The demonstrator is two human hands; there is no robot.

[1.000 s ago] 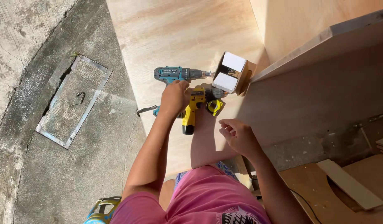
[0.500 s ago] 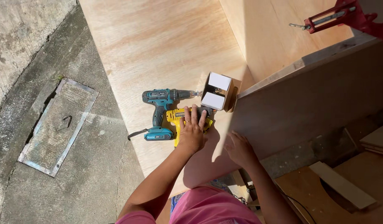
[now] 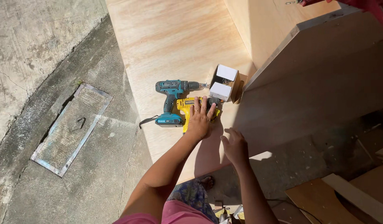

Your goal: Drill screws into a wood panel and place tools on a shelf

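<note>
1. The left hand (image 3: 199, 120) is lying flat on top of the yellow drill (image 3: 190, 107), fingers spread over its body; the grip is released rather than clenched, pressing on the tool without wrapping it.
2. The yellow drill is lying on its side on the plywood sheet (image 3: 174, 41), just beside the teal drill (image 3: 171, 99), which is also lying on its side with its bit pointing toward the small open box (image 3: 224, 83).
3. The right hand (image 3: 235, 146) is hovering over the shaded near edge of the plywood sheet, fingers loosely curled, grasping nothing and touching no tool.
4. The small open box, with its two white flaps raised, is sitting at the foot of the upright plywood panel (image 3: 324, 74), just past the yellow drill's nose.
5. A metal drain cover (image 3: 71, 128) with a hook-shaped handle is sitting in the concrete ground (image 3: 29, 45), well apart from the hands on the left.
6. Loose board offcuts (image 3: 345, 199) are lying at the lower right.
</note>
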